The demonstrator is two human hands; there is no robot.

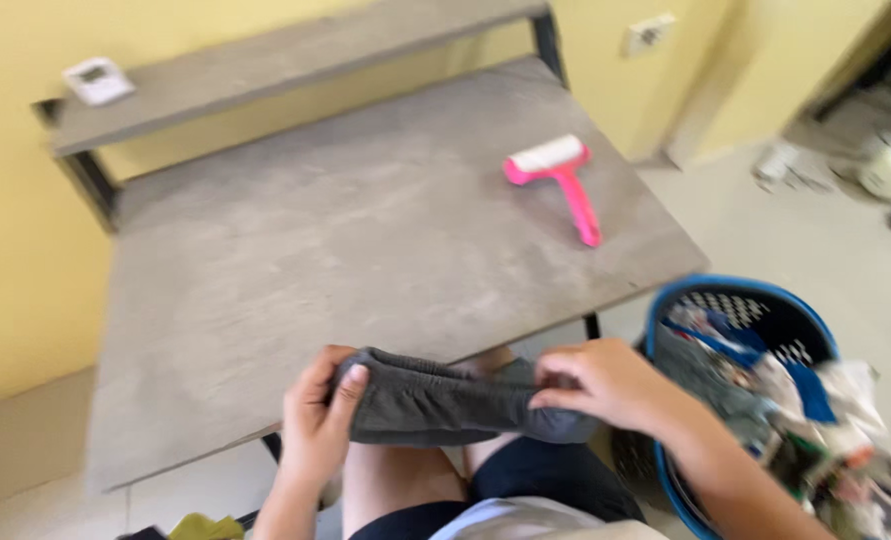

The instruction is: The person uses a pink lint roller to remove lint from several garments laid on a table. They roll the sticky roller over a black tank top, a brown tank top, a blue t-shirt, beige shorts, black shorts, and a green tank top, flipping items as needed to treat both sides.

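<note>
The left hand (317, 425) is curling its fingers (350, 385) tightly around the left end of a dark grey elasticated garment (435, 405), thumb pressing on top. The right hand (605, 385) is pinching the garment's right end between closed fingertips. The cloth is stretching between both hands just off the near edge of the grey table (345, 240). A pink lint roller (560, 180) is lying well apart on the far right of the tabletop. A blue laundry basket (725, 290) full of clothes is standing near the right hand.
</note>
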